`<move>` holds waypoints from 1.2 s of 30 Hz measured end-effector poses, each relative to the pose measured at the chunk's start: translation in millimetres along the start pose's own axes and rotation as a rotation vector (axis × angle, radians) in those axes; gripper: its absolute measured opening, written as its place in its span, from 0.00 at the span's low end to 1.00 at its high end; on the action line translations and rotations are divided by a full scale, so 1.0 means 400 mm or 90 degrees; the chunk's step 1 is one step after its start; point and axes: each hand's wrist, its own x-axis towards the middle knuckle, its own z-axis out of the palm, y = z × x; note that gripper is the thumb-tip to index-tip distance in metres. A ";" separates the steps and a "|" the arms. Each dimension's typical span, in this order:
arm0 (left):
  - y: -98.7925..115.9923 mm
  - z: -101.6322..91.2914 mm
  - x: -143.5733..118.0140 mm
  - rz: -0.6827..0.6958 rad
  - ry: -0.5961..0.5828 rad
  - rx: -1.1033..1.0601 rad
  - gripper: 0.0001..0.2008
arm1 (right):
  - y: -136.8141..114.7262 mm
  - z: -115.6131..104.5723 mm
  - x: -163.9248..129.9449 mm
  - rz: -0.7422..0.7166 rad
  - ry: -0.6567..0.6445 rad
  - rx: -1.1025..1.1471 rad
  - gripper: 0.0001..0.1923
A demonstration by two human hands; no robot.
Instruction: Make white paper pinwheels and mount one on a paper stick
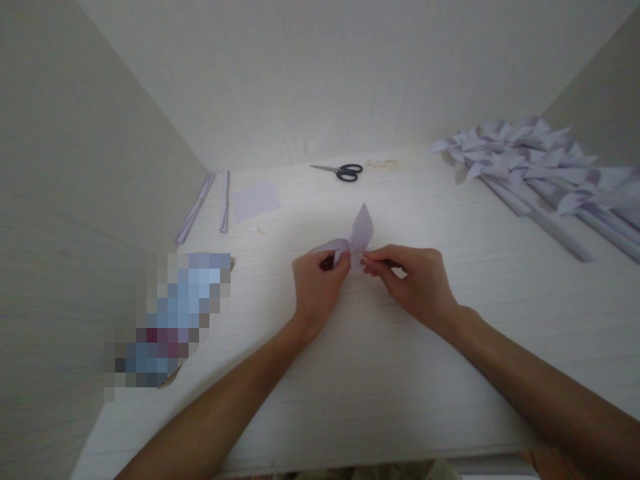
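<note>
A lilac paper pinwheel [362, 230] is held above the middle of the white table, one pointed blade standing up and another reaching left. My left hand [320, 280] is closed on it, thumb and fingers pinching near its centre. Just to the right, my right hand [410, 270] is closed in a pinch at the pinwheel's lower right side. Between those fingertips is something small and pale, too small to name. The fingers partly hide the lower blades.
Scissors [345, 172] with black handles lie at the back, beside a small tan heap [381, 164]. A lilac paper square [257, 201] and two rolled paper sticks [225, 202] are back left. A pixelated object [185, 313] lies left. Several finished pinwheels [530, 150] on sticks are piled right.
</note>
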 end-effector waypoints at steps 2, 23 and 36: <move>0.002 0.000 0.000 -0.003 0.001 -0.006 0.08 | 0.002 0.003 -0.001 0.025 0.008 -0.002 0.04; -0.006 0.001 0.000 -0.001 -0.015 -0.025 0.10 | 0.002 0.015 -0.004 -0.040 -0.013 -0.225 0.14; -0.008 0.001 0.004 -0.012 -0.013 -0.032 0.08 | 0.005 0.017 -0.002 -0.023 -0.031 -0.241 0.15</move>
